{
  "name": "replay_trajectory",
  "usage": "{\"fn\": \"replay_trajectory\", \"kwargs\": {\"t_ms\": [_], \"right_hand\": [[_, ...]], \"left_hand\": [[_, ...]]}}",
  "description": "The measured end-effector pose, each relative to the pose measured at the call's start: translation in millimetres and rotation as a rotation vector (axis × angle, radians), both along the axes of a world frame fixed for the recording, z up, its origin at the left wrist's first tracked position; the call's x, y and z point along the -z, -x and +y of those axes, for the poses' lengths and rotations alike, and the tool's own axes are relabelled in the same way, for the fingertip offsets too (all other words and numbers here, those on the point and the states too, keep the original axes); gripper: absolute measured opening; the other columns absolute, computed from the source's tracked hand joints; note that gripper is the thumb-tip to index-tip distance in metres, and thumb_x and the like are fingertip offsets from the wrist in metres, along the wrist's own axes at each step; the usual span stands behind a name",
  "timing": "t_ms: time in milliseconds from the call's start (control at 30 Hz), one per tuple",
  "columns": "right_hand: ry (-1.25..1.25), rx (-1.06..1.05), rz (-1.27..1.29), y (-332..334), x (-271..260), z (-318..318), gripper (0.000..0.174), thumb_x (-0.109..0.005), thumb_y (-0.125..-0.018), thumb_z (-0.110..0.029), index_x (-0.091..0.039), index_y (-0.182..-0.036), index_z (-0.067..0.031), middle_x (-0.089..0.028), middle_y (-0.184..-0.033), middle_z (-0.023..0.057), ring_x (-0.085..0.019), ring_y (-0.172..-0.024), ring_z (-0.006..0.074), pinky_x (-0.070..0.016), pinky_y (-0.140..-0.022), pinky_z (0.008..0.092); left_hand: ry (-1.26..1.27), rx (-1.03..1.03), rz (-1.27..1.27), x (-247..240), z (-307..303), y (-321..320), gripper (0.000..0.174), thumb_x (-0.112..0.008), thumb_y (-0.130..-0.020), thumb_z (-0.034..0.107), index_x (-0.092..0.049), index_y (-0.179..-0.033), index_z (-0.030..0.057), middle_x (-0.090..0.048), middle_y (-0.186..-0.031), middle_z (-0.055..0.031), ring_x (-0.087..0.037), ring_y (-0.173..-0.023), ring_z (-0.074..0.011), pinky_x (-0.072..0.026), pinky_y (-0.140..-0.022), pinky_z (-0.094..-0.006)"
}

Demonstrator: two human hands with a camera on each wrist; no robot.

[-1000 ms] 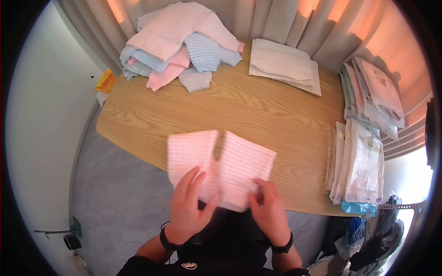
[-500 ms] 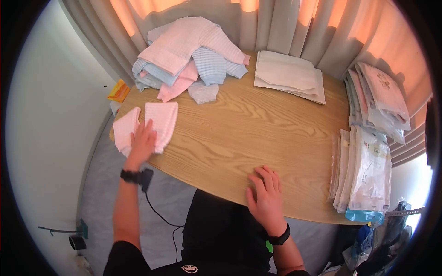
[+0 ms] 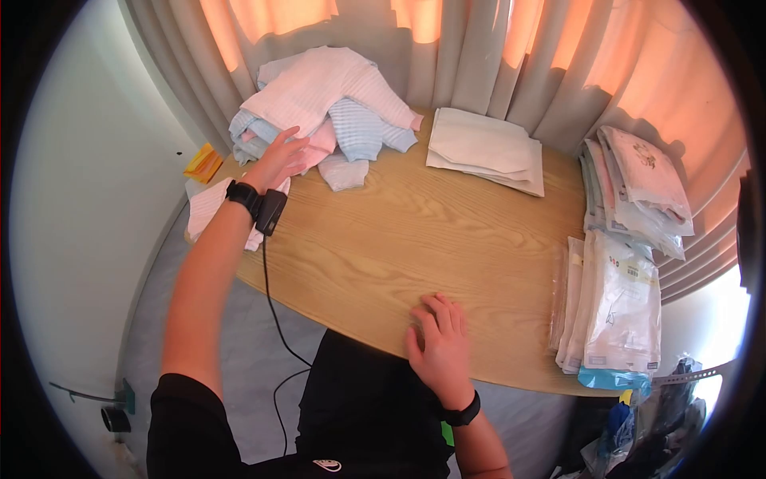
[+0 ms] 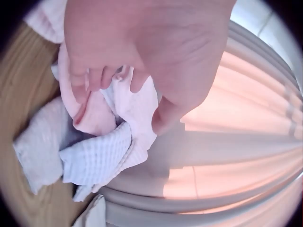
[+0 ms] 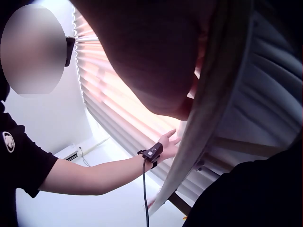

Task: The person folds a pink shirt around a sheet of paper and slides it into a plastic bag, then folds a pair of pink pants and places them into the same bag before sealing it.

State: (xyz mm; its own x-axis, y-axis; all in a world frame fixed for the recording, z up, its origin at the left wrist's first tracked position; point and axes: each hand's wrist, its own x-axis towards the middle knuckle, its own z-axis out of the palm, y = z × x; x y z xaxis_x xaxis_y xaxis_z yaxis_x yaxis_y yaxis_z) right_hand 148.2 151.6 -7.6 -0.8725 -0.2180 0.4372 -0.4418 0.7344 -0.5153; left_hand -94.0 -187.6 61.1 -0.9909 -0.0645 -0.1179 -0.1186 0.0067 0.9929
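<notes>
My left hand [image 3: 275,162] reaches over the near left side of the clothes pile [image 3: 307,88], fingers spread and holding nothing. In the left wrist view the hand [image 4: 151,52] hangs in front of a pink garment [image 4: 94,113] and a pale blue sleeve [image 4: 97,158]; whether it touches them I cannot tell. The folded pink garment [image 3: 209,209] lies at the table's left end, partly hidden by the left wrist. At the table's front edge rests my right hand [image 3: 440,347], fingers loosely bent and holding nothing.
A stack of white sheets [image 3: 487,152] lies at the back of the wooden table [image 3: 383,239]. Bagged garments [image 3: 622,307] stand in two piles along the right side. A yellow packet [image 3: 203,163] is at the left corner, and a cable hangs from the left wrist camera.
The folded pink garment was moved from the front of the table to its left end. My left hand has let go of it and moved to the pile; my right hand has stayed near the front edge.
</notes>
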Motion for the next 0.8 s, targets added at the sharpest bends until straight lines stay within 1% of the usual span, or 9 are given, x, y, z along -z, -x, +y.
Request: {"fn": "replay_trajectory", "kwargs": {"t_ms": [100,233,367,467,533,633,667,700,800], "right_hand": [[0.023,0.003,-0.001,0,4,1,0.025,-0.063,-0.075,-0.010,-0.060,-0.100,-0.0040,-0.055,-0.116,0.0129,-0.048,-0.118,0.0322,-0.0351,-0.101,0.0484],[0.055,-0.008,0.000,1,5,2,0.026,-0.064,-0.075,-0.010,-0.060,-0.100,-0.0043,-0.056,-0.115,0.0128,-0.048,-0.118,0.0320,-0.0355,-0.101,0.0482],[0.097,-0.010,-0.018,0,6,4,0.026,-0.064,-0.075,-0.010,-0.060,-0.099,-0.0041,-0.056,-0.114,0.0137,-0.050,-0.115,0.0337,-0.0360,-0.100,0.0475],[0.411,-0.065,-0.244,-3,4,13,0.041,-0.062,-0.082,-0.015,-0.052,-0.120,-0.0032,-0.056,-0.118,0.0150,-0.053,-0.112,0.0336,-0.0358,-0.101,0.0462],[1.117,-0.256,-0.444,-3,6,17,0.063,-0.057,-0.089,-0.020,-0.027,-0.142,-0.0035,-0.049,-0.130,0.0181,-0.055,-0.113,0.0324,-0.0348,-0.103,0.0419],[1.726,-0.451,-0.623,4,11,30,0.076,-0.052,-0.093,-0.022,-0.003,-0.148,-0.0045,-0.034,-0.143,0.0201,-0.044,-0.125,0.0292,-0.0304,-0.107,0.0385],[1.722,-0.445,-0.616,4,9,31,0.076,-0.052,-0.093,-0.022,-0.003,-0.148,-0.0045,-0.034,-0.143,0.0201,-0.044,-0.125,0.0292,-0.0304,-0.107,0.0385],[1.664,-0.330,-0.535,2,4,31,0.076,-0.053,-0.092,-0.019,-0.005,-0.148,-0.0041,-0.029,-0.146,0.0195,-0.038,-0.130,0.0279,-0.0278,-0.108,0.0374],[1.448,-0.200,-0.494,-5,-4,39,0.075,-0.055,-0.088,-0.012,-0.010,-0.148,-0.0035,-0.023,-0.149,0.0180,-0.027,-0.135,0.0252,-0.0234,-0.110,0.0362]], "left_hand": [[-0.263,-0.062,-0.004,4,4,25,0.070,-0.065,-0.085,0.031,-0.031,-0.141,0.0061,-0.042,-0.134,-0.0097,-0.038,-0.123,-0.0222,-0.0354,-0.096,-0.0344],[-0.120,-0.197,0.187,0,25,28,0.058,-0.058,-0.090,0.029,-0.038,-0.138,0.0050,-0.047,-0.123,-0.0053,-0.041,-0.117,-0.0153,-0.0347,-0.093,-0.0316],[-0.027,0.066,0.453,-40,61,-21,0.056,-0.053,-0.091,0.025,-0.038,-0.140,0.0028,-0.047,-0.129,-0.0049,-0.042,-0.115,-0.0153,-0.0326,-0.096,-0.0323],[0.295,0.322,0.672,-59,93,-75,0.057,-0.052,-0.088,0.023,-0.040,-0.138,-0.0008,-0.046,-0.135,-0.0078,-0.043,-0.115,-0.0199,-0.0309,-0.101,-0.0348],[0.783,0.488,0.873,-74,114,-127,0.055,-0.055,-0.087,0.019,-0.042,-0.137,-0.0002,-0.045,-0.136,-0.0118,-0.043,-0.118,-0.0252,-0.0295,-0.104,-0.0368],[0.635,0.962,0.626,-63,143,-184,0.054,-0.060,-0.086,0.016,-0.044,-0.136,0.0028,-0.048,-0.133,-0.0142,-0.043,-0.121,-0.0283,-0.0296,-0.105,-0.0386],[0.527,1.147,0.644,-58,150,-194,0.054,-0.061,-0.086,0.014,-0.045,-0.136,0.0038,-0.051,-0.131,-0.0137,-0.046,-0.119,-0.0279,-0.0325,-0.104,-0.0382],[0.191,1.309,0.018,-50,142,-209,0.051,-0.061,-0.087,0.013,-0.045,-0.134,0.0030,-0.058,-0.122,-0.0117,-0.056,-0.109,-0.0254,-0.0409,-0.097,-0.0354],[0.092,1.218,-0.039,-31,133,-224,0.048,-0.062,-0.086,0.010,-0.048,-0.130,0.0025,-0.062,-0.113,-0.0111,-0.061,-0.099,-0.0238,-0.0461,-0.090,-0.0336]]}}
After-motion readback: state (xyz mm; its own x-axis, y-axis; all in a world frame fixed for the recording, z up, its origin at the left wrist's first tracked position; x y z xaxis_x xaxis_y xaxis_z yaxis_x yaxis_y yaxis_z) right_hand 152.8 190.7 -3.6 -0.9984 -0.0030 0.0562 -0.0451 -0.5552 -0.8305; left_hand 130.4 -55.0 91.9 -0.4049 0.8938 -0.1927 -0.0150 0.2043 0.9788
